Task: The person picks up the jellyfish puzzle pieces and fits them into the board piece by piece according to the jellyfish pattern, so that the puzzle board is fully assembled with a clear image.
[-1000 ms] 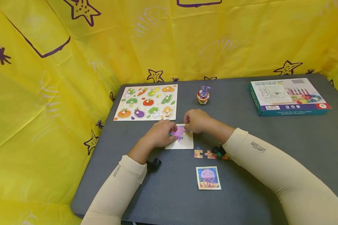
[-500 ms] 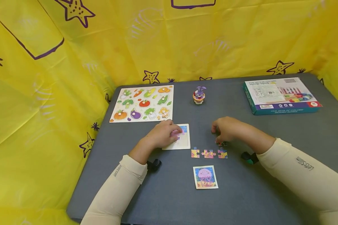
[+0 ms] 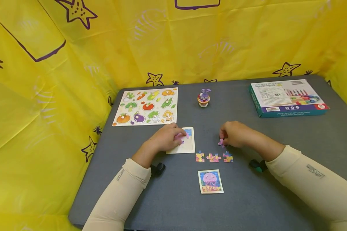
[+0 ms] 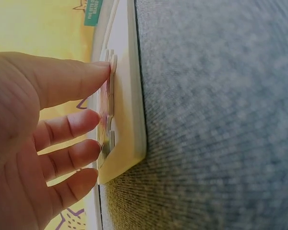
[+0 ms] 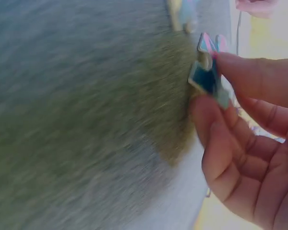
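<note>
My left hand [image 3: 165, 138] rests over a small pale puzzle board [image 3: 189, 148] in the head view. In the left wrist view its thumb and relaxed fingertips touch joined jigsaw pieces [image 4: 104, 105] on the board, and they partly cover the pink and blue picture. To the right, my right hand [image 3: 235, 134] pinches a pink jigsaw piece [image 3: 221, 142] just over the table; the right wrist view shows that piece [image 5: 206, 76] with blue and pink on it, between thumb and fingers. Nearer me lie three loose jigsaw pieces [image 3: 213, 158] in a row.
A jellyfish picture card [image 3: 210, 182] lies in front of the loose pieces. Behind stand a vegetable peg board [image 3: 147, 106], a purple rabbit figure [image 3: 203, 98] and a teal-edged box [image 3: 289, 98]. A yellow curtain [image 3: 191, 41] hangs along the table's back.
My right hand has left the puzzle board, moved right and picked up a jigsaw piece beyond the row. My left hand has stayed on the board.
</note>
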`<state>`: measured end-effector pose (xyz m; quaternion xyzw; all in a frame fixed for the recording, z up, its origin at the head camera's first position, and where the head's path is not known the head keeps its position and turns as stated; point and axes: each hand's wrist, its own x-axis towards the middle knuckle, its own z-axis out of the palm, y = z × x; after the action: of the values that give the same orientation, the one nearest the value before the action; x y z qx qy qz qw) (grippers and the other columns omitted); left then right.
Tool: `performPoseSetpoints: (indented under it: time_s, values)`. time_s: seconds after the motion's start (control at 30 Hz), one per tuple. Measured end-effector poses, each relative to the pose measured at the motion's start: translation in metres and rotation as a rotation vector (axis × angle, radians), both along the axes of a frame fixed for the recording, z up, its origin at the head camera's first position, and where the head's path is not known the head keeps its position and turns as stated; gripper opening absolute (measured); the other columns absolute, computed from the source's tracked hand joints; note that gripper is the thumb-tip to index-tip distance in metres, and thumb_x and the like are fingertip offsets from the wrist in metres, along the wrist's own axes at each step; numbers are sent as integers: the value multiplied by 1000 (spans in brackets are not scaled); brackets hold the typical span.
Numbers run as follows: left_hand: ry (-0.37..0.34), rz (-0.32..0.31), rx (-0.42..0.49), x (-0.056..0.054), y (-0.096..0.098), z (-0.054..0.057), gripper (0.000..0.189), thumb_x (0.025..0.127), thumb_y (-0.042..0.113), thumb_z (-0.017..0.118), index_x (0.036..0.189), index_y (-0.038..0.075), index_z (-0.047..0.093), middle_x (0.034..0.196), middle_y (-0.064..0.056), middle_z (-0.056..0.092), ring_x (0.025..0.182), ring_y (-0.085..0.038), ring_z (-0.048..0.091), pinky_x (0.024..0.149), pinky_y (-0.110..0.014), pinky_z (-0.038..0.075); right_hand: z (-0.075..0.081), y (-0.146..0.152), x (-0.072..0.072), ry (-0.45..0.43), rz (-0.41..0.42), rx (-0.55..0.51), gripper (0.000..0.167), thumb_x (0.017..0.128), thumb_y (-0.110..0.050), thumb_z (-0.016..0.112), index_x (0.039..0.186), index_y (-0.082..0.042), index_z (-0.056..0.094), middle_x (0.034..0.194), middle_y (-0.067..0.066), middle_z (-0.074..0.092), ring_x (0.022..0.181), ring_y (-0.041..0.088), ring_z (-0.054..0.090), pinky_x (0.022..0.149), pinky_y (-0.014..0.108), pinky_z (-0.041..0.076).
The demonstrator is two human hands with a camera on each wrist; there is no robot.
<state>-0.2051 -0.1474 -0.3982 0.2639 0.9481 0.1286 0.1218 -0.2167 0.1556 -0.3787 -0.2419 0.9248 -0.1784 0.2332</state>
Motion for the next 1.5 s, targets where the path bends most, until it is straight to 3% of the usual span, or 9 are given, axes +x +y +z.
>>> performPoseSetpoints:
  time_s: [0.23, 0.5, 0.63, 0.8, 0.93, 1.27, 1.5]
  values:
    - [14, -16, 15, -2, 0, 1, 30, 94, 21, 71, 123, 19, 72, 105, -4, 62, 89, -19, 51, 81, -34, 43, 5, -25, -12, 13, -2, -161, 9, 92, -13, 75, 84, -12, 72, 75, 1, 63, 69, 17, 56, 63, 30, 46]
    - [-6, -3, 26, -5, 1, 1, 29, 94, 21, 71, 121, 12, 71, 112, -4, 65, 104, -20, 59, 100, -38, 47, -3, -69, -23, -1, 43, -228, 5, 92, -14, 75, 87, -13, 76, 71, -3, 68, 66, 12, 60, 65, 28, 48]
    - [-9, -9, 32, -7, 2, 1, 27, 95, 21, 69, 120, 12, 71, 114, -4, 66, 107, -21, 60, 102, -38, 47, -8, -87, -26, -7, 59, -216, 5, 91, -13, 75, 87, -13, 77, 70, -3, 68, 66, 12, 61, 66, 27, 48]
    - [4, -3, 50, -10, 6, -1, 21, 97, 24, 68, 114, 13, 73, 104, -3, 66, 99, -20, 60, 93, -37, 49, -9, -101, -27, 9, 62, -177, 5, 90, -13, 76, 86, -13, 79, 74, -3, 68, 72, 14, 59, 67, 27, 45]
    - [-4, 37, 24, -11, 10, -2, 20, 97, 29, 70, 110, 15, 71, 99, -1, 63, 94, -19, 58, 89, -37, 49, -9, -106, -29, 28, 73, -153, 6, 89, -14, 76, 84, -13, 79, 75, -2, 67, 74, 16, 59, 67, 28, 45]
    - [-89, 142, -28, -13, 13, 2, 21, 93, 27, 75, 111, 19, 70, 102, -1, 63, 94, -19, 58, 89, -38, 49, -10, -101, -34, 59, -18, -56, 11, 86, -18, 81, 87, -13, 71, 83, 3, 64, 81, 22, 59, 72, 34, 46]
    - [-102, 150, -10, -12, 12, 3, 20, 93, 26, 75, 110, 18, 70, 102, -2, 65, 95, -20, 59, 90, -39, 50, -3, -92, -18, 105, 63, -8, 15, 88, -26, 80, 87, -16, 69, 80, 1, 62, 78, 20, 58, 71, 36, 44]
